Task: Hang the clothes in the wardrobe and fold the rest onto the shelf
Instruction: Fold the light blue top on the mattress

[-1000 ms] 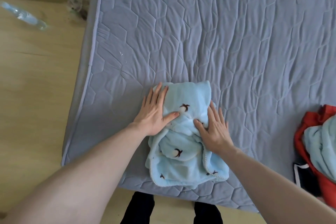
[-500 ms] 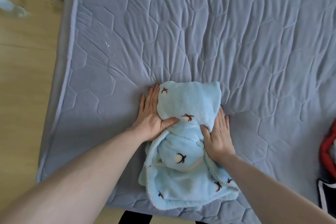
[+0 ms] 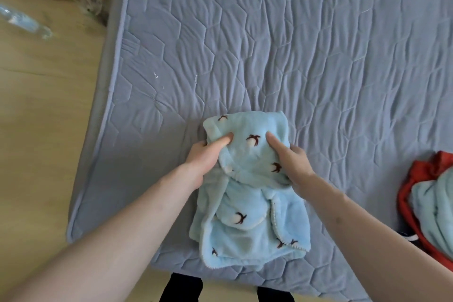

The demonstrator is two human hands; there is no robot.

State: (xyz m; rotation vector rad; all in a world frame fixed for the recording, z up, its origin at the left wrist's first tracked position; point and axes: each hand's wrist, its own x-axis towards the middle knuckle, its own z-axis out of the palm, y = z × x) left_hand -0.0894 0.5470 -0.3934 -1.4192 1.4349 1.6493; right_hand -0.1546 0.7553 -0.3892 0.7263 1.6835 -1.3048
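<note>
Your left hand [image 3: 204, 158] and right hand [image 3: 293, 162] each have a grip on the far fold of the light-blue fleece garment [image 3: 250, 193], thumbs on top, fingers under. It lies near the front edge of the bed [image 3: 294, 44], w/ a red garment [image 3: 416, 193] at far right.

Both hands went from lying flat beside the fleece [image 3: 247, 179] to gripping its far fold, thumbs on top.

Soft daylight falling evenly, faint shadows lying under the forearms, edges bowing outward, plastic bottle [image 3: 23, 22] blurring.
</note>
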